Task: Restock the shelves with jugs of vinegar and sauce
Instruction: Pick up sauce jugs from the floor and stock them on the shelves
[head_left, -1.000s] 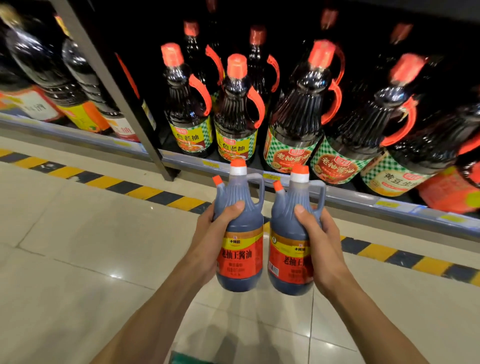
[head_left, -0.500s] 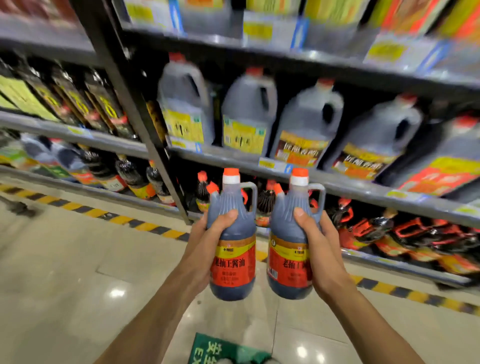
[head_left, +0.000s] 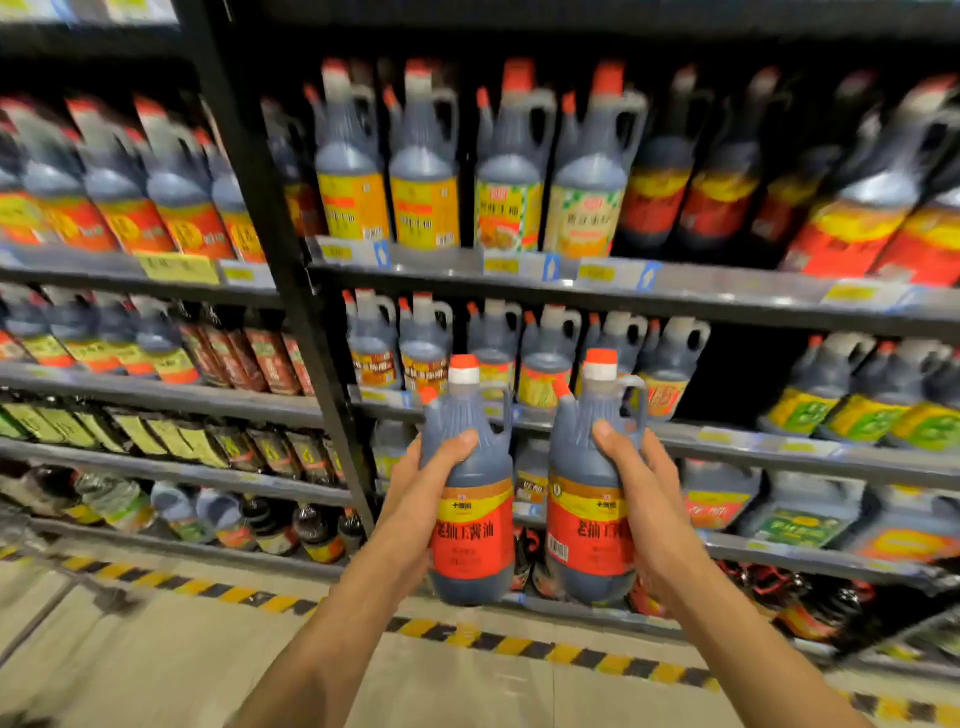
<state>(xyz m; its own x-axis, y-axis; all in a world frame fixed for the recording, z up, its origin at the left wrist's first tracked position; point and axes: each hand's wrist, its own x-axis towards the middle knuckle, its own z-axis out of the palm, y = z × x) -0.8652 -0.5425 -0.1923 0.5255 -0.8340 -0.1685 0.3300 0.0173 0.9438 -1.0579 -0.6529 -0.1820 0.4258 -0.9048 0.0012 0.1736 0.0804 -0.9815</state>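
I hold two dark soy-sauce jugs upright side by side in front of the shelves, each with a red and yellow label and a red cap. My left hand (head_left: 415, 499) grips the left jug (head_left: 470, 499) round its body, thumb on the shoulder. My right hand (head_left: 641, 499) grips the right jug (head_left: 587, 499) the same way. Behind them, a shelf (head_left: 727, 436) carries a row of like jugs (head_left: 545, 353), with a dark gap (head_left: 743, 374) to the right of that row.
Several shelf levels packed with dark jugs and bottles fill the view. A black upright post (head_left: 291, 291) divides the shelving left of centre. A yellow and black hazard stripe (head_left: 519, 644) runs along the tiled floor at the shelf base.
My view has tilted up from the lowest shelves to the higher ones. Both hands have risen a little with the jugs, still held side by side.
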